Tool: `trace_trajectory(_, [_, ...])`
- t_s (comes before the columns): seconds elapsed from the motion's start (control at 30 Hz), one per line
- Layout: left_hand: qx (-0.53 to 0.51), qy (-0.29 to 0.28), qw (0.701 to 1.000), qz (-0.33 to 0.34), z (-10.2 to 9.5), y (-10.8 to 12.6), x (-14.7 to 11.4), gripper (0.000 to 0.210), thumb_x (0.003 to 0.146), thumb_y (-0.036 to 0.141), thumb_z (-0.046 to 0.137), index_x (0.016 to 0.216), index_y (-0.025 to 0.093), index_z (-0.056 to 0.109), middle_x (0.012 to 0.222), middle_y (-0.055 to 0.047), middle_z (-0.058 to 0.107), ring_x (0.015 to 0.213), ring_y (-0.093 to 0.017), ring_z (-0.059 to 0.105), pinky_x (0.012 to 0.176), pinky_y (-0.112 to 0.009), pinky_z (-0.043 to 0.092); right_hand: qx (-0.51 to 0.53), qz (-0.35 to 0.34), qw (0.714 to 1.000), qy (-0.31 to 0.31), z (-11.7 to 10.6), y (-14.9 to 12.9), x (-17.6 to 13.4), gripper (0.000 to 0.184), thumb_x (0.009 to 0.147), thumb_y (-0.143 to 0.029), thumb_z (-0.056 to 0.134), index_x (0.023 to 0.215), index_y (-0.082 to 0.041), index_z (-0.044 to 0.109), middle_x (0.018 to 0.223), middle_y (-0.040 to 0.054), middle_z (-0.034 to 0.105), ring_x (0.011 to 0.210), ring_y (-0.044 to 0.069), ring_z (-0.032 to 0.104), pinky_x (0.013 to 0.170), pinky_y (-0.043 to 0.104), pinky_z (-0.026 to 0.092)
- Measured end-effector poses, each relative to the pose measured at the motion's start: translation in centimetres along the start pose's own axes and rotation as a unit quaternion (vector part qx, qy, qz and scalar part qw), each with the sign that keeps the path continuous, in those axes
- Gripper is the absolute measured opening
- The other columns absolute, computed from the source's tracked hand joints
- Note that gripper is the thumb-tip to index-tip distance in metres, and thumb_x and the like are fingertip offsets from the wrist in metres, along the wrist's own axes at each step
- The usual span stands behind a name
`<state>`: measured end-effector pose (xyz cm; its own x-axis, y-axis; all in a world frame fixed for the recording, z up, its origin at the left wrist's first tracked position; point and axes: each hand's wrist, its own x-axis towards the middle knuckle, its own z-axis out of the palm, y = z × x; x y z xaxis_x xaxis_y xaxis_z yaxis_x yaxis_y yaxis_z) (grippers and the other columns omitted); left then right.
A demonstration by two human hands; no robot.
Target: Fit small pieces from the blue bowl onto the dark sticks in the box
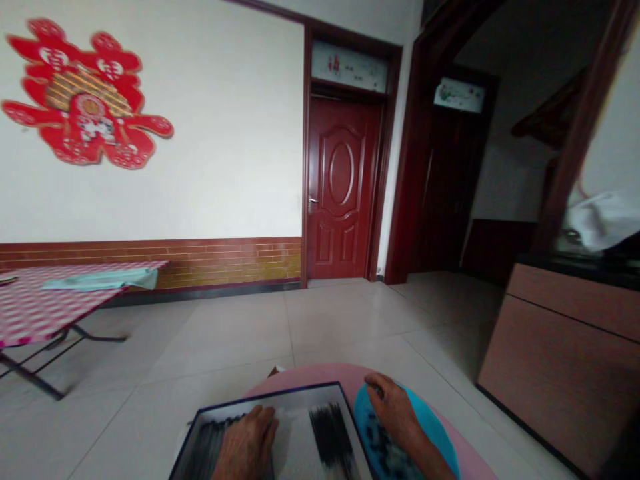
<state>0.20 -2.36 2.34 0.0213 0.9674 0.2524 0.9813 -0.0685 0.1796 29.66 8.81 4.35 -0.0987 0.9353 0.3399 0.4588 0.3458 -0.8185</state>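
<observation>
A shallow, dark-rimmed box [293, 427] sits at the bottom of the view with bundles of thin dark sticks in it. My left hand [247, 437] is over the box's left part, beside one dark bundle [207, 443]; its fingers are bent together, and whatever they grip is hidden. Another bundle of thin black sticks [330, 433] lies in the box's right half. My right hand [395, 407] hovers at a blue basin [440, 430] holding small dark pieces [383, 447]. Its fingers are curled inward, with their contents too small to make out.
Box and basin stand on a round pink surface [310, 375]. To the left is a folding table [55, 307] with a checked cloth and a pale green cloth [103, 280]. A brown cabinet [565, 360] stands right. A red door [343, 193] is beyond the tiled floor [240, 333].
</observation>
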Motion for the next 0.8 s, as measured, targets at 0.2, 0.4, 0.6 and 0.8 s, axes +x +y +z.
trace_trajectory(0.2, [0.010, 0.019, 1.000, -0.002, 0.1, 0.5, -0.1, 0.024, 0.088, 0.021, 0.036, 0.096, 0.023, 0.058, 0.088, -0.005, 0.062, 0.076, -0.017, 0.062, 0.065, -0.024, 0.043, -0.006, -0.107, 0.986, -0.124, 9.0, -7.6, -0.9, 0.027, 0.081, -0.029, 0.039, 0.081, -0.019, 0.065, 0.086, 0.0074, 0.069, 0.080, 0.019, 0.060, 0.074, 0.027, 0.042])
trace_trajectory(0.4, [0.002, 0.020, 1.000, 0.000, 0.3, 0.5, -0.4, 0.022, 0.087, 0.019, 0.036, 0.091, 0.021, 0.058, 0.086, -0.006, 0.061, 0.075, -0.017, 0.060, 0.065, -0.025, 0.042, 0.032, -0.075, 0.981, -0.176, 14.0, -8.1, -3.2, 0.032, 0.083, -0.033, 0.037, 0.066, -0.018, 0.060, 0.065, 0.0031, 0.065, 0.062, 0.015, 0.055, 0.059, 0.024, 0.039])
trace_trajectory(0.6, [-0.025, 0.023, 0.999, -0.014, -0.5, 1.1, -0.2, 0.021, 0.088, 0.022, 0.038, 0.090, 0.022, 0.060, 0.086, -0.005, 0.061, 0.076, -0.018, 0.060, 0.066, -0.026, 0.043, 0.187, 0.013, 0.964, -0.187, 14.5, -7.1, -3.7, 0.020, 0.071, -0.031, 0.051, 0.075, -0.017, 0.064, 0.075, 0.0040, 0.067, 0.072, 0.019, 0.060, 0.067, 0.028, 0.045])
trace_trajectory(0.8, [-0.049, 0.080, 0.995, -0.035, -1.5, 0.0, 0.0, 0.016, 0.085, 0.023, 0.045, 0.090, 0.023, 0.061, 0.091, -0.004, 0.062, 0.087, -0.021, 0.057, 0.073, -0.030, 0.044, 0.231, 0.116, 0.961, -0.097, 14.5, -6.4, -3.0, 0.024, 0.068, -0.038, 0.050, 0.078, -0.019, 0.060, 0.061, -0.0005, 0.059, 0.058, 0.017, 0.055, 0.052, 0.025, 0.042])
